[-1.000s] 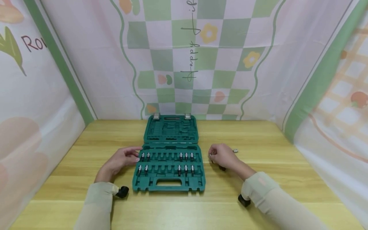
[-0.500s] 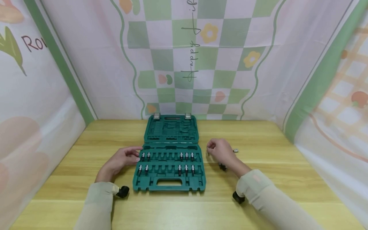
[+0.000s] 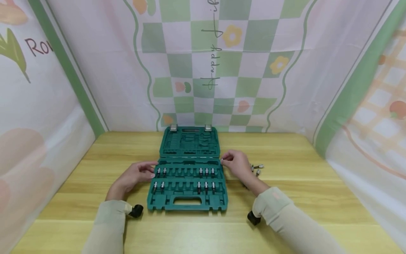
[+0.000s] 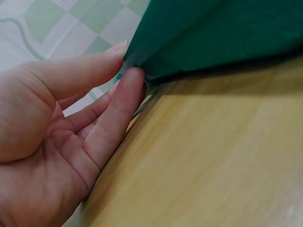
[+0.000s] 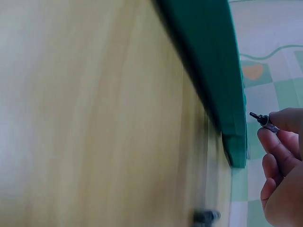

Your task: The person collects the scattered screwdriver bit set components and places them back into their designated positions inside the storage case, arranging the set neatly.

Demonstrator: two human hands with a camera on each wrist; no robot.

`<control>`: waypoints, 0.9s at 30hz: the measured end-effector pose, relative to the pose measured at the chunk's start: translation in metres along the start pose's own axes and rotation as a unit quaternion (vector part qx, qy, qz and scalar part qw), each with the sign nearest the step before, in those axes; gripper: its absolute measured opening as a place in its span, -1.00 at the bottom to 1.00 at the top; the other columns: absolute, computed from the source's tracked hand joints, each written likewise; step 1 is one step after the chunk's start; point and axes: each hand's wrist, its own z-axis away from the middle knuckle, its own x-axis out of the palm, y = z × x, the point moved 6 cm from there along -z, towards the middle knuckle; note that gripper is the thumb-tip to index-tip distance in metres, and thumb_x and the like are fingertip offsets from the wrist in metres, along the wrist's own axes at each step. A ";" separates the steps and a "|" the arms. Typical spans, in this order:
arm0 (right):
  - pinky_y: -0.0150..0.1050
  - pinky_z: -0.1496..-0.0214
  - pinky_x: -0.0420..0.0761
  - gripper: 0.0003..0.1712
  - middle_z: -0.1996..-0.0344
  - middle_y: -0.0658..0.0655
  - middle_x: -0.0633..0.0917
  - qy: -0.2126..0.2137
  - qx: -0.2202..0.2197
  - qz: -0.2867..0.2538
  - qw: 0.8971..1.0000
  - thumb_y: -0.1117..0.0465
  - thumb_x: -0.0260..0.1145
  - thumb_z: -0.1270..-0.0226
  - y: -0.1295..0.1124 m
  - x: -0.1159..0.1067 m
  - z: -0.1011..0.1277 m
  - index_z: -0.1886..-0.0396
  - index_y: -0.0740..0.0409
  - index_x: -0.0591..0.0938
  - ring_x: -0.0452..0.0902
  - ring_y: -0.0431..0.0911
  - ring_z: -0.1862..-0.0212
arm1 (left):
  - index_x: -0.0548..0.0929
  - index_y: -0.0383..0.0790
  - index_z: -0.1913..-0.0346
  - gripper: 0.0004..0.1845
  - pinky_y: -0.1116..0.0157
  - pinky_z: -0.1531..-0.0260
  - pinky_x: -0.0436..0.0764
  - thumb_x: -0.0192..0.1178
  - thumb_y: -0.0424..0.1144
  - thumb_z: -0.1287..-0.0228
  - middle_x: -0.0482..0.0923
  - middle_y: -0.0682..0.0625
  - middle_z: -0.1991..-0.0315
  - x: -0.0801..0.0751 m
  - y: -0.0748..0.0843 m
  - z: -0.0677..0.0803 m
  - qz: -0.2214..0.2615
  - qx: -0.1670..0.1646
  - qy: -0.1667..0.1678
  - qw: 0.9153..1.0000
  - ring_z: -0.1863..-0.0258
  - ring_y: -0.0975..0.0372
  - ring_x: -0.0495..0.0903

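An open green tool case (image 3: pixel 187 203) lies in the middle of the wooden table, its lid (image 3: pixel 189 143) flat behind it. Several silver-and-black bits (image 3: pixel 206 172) stand in the tray's slots. My left hand (image 3: pixel 152 170) holds the case's left edge; in the left wrist view thumb and finger (image 4: pixel 130 82) pinch the green rim (image 4: pixel 199 42). My right hand (image 3: pixel 226 162) is at the tray's far right corner and pinches a small bit (image 5: pixel 260 118) between its fingertips (image 5: pixel 284 120), next to the case (image 5: pixel 213 71).
A few loose bits (image 3: pixel 258 168) lie on the table (image 3: pixel 301 197) right of the case; one loose bit (image 5: pixel 206 216) shows in the right wrist view. Printed fabric walls close in the back and both sides. Bare wood lies in front of the case.
My right hand has moved left and away from the loose bits to the case's right edge, carrying a bit. The left hand and the case have stayed put.
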 end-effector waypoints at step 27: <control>-0.21 0.32 0.58 -0.94 0.43 0.02 0.67 -0.041 0.036 -0.080 0.995 0.33 0.43 -0.19 -0.033 0.045 0.014 0.37 0.18 0.69 0.55 -0.10 0.35 | 0.39 -0.37 -0.35 -0.44 0.24 0.13 0.64 0.20 -0.49 -0.30 0.44 -0.27 0.00 0.000 0.001 0.000 -0.003 0.004 -0.001 1.000 0.10 0.06 0.50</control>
